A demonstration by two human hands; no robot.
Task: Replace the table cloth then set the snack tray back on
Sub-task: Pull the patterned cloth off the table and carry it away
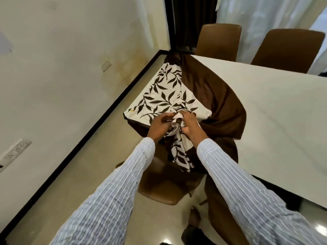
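A table cloth [164, 96], cream with dark leaf print and a wide brown border, lies bunched over the left end of the white table [276, 110]. Part of it hangs down off the table end over a chair. My left hand [160, 123] and my right hand [190, 124] are close together at the near edge of the cloth, both gripping a gathered fold of it between them. No snack tray is in view.
A brown chair [164, 188] stands under the table end, below my arms. Two more brown chairs [219, 41] stand at the table's far side. A cream wall with a dark skirting [99, 121] runs along the left. The floor is glossy tile.
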